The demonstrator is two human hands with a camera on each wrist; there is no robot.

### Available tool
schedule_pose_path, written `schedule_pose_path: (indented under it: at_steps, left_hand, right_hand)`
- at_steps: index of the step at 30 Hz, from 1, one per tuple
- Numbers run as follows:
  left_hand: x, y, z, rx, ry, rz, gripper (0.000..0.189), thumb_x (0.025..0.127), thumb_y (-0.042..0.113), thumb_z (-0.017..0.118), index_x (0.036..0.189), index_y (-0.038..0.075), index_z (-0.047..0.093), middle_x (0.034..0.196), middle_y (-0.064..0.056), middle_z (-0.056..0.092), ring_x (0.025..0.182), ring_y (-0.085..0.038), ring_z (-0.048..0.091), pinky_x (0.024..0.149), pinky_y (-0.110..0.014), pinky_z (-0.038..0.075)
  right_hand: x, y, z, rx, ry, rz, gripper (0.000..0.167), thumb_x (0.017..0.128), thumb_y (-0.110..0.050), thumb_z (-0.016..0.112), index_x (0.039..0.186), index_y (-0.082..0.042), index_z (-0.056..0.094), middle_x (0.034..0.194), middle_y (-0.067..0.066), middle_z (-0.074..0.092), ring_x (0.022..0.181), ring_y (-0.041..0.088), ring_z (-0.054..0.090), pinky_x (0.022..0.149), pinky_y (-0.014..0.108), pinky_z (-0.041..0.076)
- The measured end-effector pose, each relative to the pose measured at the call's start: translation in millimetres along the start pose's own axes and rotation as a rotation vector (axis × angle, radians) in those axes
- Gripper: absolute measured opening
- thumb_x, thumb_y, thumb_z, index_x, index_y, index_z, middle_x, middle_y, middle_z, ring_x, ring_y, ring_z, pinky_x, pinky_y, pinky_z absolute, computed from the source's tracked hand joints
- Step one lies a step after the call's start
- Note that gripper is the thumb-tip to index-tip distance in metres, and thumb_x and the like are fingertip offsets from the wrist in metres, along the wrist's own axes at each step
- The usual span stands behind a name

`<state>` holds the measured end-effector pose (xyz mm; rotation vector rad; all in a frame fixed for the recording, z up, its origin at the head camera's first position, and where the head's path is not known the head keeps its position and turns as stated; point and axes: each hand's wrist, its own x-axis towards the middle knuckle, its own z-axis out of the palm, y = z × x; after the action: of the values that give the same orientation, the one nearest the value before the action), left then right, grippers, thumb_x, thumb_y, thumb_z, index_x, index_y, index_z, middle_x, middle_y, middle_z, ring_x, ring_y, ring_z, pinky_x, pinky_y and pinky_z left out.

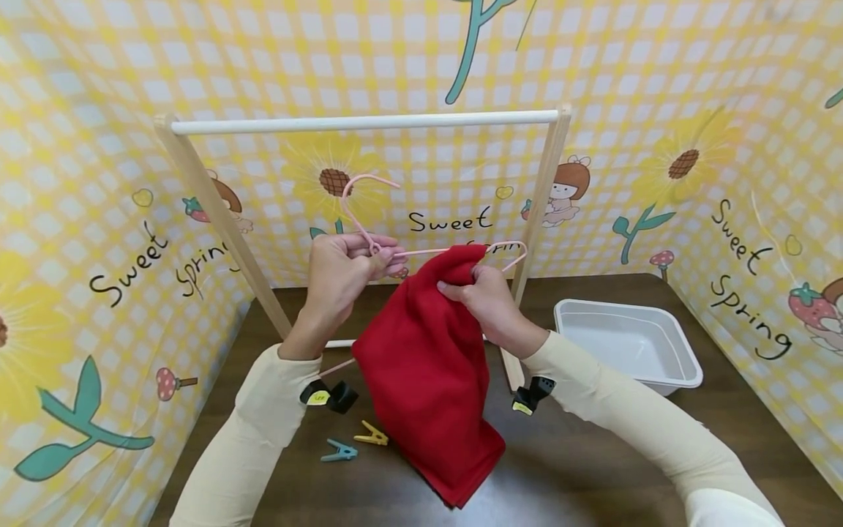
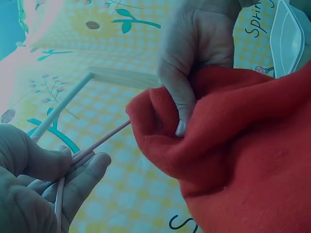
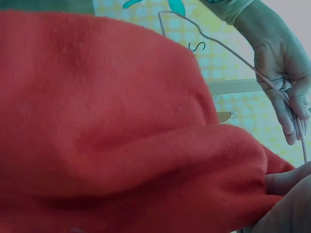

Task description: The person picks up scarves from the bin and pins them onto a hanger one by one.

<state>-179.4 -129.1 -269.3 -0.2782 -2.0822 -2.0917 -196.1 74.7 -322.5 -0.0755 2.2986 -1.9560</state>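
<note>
My left hand (image 1: 339, 278) pinches a pink clothes hanger (image 1: 347, 197) just under its hook, thumb against fingers, as the left wrist view shows closely. A red cloth (image 1: 428, 366) hangs down over the hanger's bar in soft folds, hiding the middle of it. One end of the hanger sticks out past the cloth at the right; a short piece of its other arm shows near my left wrist. With thumb and fingers, my right hand (image 1: 494, 304) grips the cloth's upper edge. In the right wrist view, the cloth (image 3: 112, 121) covers most of the picture.
Behind my hands stands a wooden rack with a white top rail (image 1: 369, 122). A white plastic basin (image 1: 626, 340) is on the dark table (image 1: 579, 454) at the right. A blue clothespin (image 1: 339, 450) and a yellow clothespin (image 1: 372, 433) lie below my left wrist.
</note>
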Motion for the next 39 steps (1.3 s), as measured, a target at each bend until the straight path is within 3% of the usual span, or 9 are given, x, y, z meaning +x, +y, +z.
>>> schedule_pose_path:
  at_steps: [7,11,14,16,20,24,28,33,39]
  left_hand:
    - [-1.4,-2.0,-0.1,0.023,-0.017,0.016,0.019,0.093,-0.007,0.067,0.107,-0.020,0.069,0.092,-0.024,0.077,0.071,-0.015,0.078,0.072,-0.030,0.065]
    - [-2.3,-4.0,-0.6,0.047,-0.013,0.004,0.020,0.093,-0.007,0.066,0.108,-0.020,0.069,0.098,-0.030,0.074,0.071,-0.014,0.078,0.073,-0.030,0.065]
    - [-2.7,-4.7,-1.4,0.028,-0.006,-0.007,0.020,0.093,-0.008,0.065,0.108,-0.020,0.068,0.097,-0.029,0.075,0.072,-0.016,0.078,0.073,-0.031,0.065]
    - [-2.6,-4.9,-2.7,0.021,-0.003,-0.006,0.019,0.093,-0.007,0.066,0.107,-0.019,0.069,0.095,-0.026,0.076,0.073,-0.018,0.078,0.073,-0.031,0.065]
    - [-2.2,-4.5,-5.7,0.029,-0.005,0.006,0.019,0.094,-0.006,0.067,0.107,-0.019,0.070,0.093,-0.024,0.076,0.074,-0.019,0.078,0.072,-0.029,0.065]
    - [-2.3,-4.6,-7.6,0.028,0.002,0.000,0.019,0.093,-0.006,0.067,0.108,-0.019,0.069,0.093,-0.026,0.076,0.074,-0.020,0.078,0.072,-0.029,0.065]
    - [-2.2,-4.1,-9.5,0.039,0.028,-0.023,0.018,0.092,-0.009,0.066,0.107,-0.018,0.070,0.096,-0.028,0.075,0.072,-0.018,0.078,0.072,-0.029,0.064]
    - [-3.1,-1.2,-11.2,0.036,0.033,-0.023,0.017,0.092,-0.010,0.066,0.106,-0.019,0.070,0.098,-0.032,0.073,0.070,-0.016,0.078,0.072,-0.029,0.065]
    - [-6.4,4.8,-12.7,0.029,0.011,-0.008,0.017,0.093,-0.008,0.066,0.106,-0.019,0.070,0.093,-0.026,0.076,0.071,-0.015,0.078,0.074,-0.030,0.065]
  right_hand:
    - [5.9,-0.2,3.4,-0.239,-0.078,-0.015,0.021,0.096,-0.009,0.070,0.112,0.003,0.066,0.112,0.018,0.069,0.094,0.023,0.065,0.074,0.024,0.054]
    - [4.8,3.6,3.9,-0.408,-0.108,-0.107,0.013,0.097,-0.013,0.069,0.094,-0.001,0.066,0.089,0.010,0.067,0.080,0.019,0.061,0.067,0.023,0.050]
    - [1.0,3.8,3.3,-0.594,-0.103,-0.193,0.026,0.098,-0.017,0.069,0.076,-0.006,0.058,0.070,0.006,0.056,0.066,0.018,0.055,0.059,0.024,0.044]
    - [-1.2,3.2,3.1,-0.714,-0.089,-0.239,0.034,0.098,-0.019,0.068,0.071,-0.008,0.052,0.066,0.005,0.052,0.063,0.019,0.052,0.062,0.027,0.039]
    - [-5.5,5.6,4.8,-0.913,-0.024,-0.356,0.037,0.098,-0.027,0.069,0.070,-0.009,0.053,0.069,0.008,0.055,0.067,0.025,0.052,0.068,0.036,0.031]
    - [-13.2,12.1,5.6,-0.998,0.087,-0.486,0.031,0.094,-0.030,0.074,0.084,-0.005,0.061,0.093,0.015,0.062,0.084,0.034,0.052,0.072,0.043,0.032]
    - [-24.1,20.0,2.9,-0.957,0.186,-0.591,0.037,0.088,-0.027,0.080,0.103,0.001,0.061,0.114,0.020,0.055,0.095,0.038,0.049,0.076,0.049,0.035]
    - [-33.0,33.9,-11.3,-0.787,0.211,-0.627,0.048,0.086,-0.023,0.082,0.115,0.005,0.056,0.113,0.023,0.050,0.100,0.038,0.051,0.083,0.051,0.045]
    - [-30.7,76.5,-37.8,-0.395,0.089,-0.421,0.040,0.085,-0.017,0.083,0.116,-0.001,0.062,0.112,0.017,0.066,0.096,0.022,0.061,0.080,0.028,0.054]
